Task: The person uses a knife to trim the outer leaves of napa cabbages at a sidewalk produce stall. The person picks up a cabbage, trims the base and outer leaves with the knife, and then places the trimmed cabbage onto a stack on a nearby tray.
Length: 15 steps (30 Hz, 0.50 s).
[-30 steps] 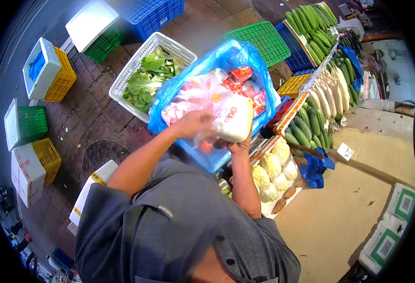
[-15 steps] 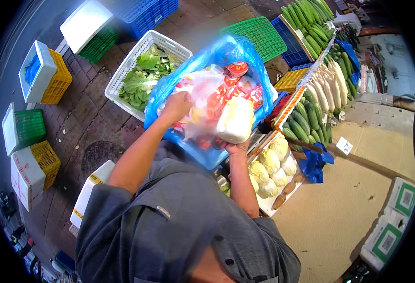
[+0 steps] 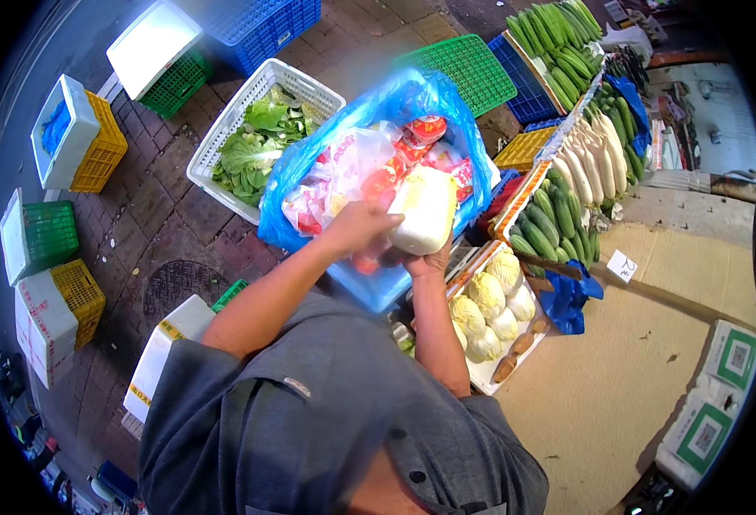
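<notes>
Cupping from below, the fingers of the right hand [image 3: 429, 263] are clamped on a pale cabbage [image 3: 427, 206], held above a blue plastic liner [image 3: 288, 182]; those of the left hand [image 3: 359, 227] are blurred alongside, their grip impossible to tell. The cabbage is apparently being steadied; firm support from below is likely required next. Red-printed plastic [image 3: 356, 163] is heaped inside the liner; greens [image 3: 253, 154] are crated to its left.
</notes>
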Tool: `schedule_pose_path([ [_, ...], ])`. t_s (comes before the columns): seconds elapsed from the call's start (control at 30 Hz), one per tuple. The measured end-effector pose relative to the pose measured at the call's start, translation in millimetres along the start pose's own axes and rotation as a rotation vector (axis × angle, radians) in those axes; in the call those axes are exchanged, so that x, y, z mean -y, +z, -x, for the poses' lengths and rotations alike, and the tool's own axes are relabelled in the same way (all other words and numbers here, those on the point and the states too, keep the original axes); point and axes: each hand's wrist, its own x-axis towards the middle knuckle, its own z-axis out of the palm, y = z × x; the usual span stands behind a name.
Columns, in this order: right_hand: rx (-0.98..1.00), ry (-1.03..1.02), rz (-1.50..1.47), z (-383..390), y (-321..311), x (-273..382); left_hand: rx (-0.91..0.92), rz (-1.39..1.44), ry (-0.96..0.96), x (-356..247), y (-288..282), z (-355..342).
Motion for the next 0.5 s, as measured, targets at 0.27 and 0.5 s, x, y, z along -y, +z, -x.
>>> schedule_pose_path([
  [0.27, -0.013, 0.032, 0.027, 7.0, -0.5, -2.1, 0.017, 0.027, -0.006, -5.4, -19.8, -0.6],
  [0.5, 0.135, 0.152, -0.139, 8.5, 1.0, 3.4, 0.125, 0.561, -0.048, -47.1, -50.3, 32.3],
])
